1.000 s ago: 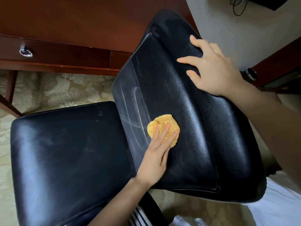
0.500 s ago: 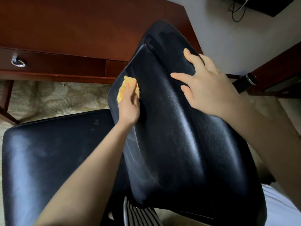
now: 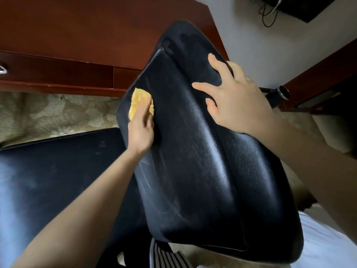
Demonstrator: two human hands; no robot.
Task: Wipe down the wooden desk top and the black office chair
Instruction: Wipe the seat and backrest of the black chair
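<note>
The left hand [image 3: 141, 130], apparently flat, presses yellow cloth [image 3: 138, 100] on chair backrest [image 3: 193, 161]; right hand [image 3: 237, 101] rests spread.

Left arm is reaching forward from lower left, bare forearm stretched out. Left grip [image 3: 141, 128] is pressing flat, back of hand up, fingers [image 3: 143, 111] lying together. Right arm is coming in from the right. Right grip [image 3: 237, 101] is resting palm-down with fingers [image 3: 217, 65] spreading wide.
</note>
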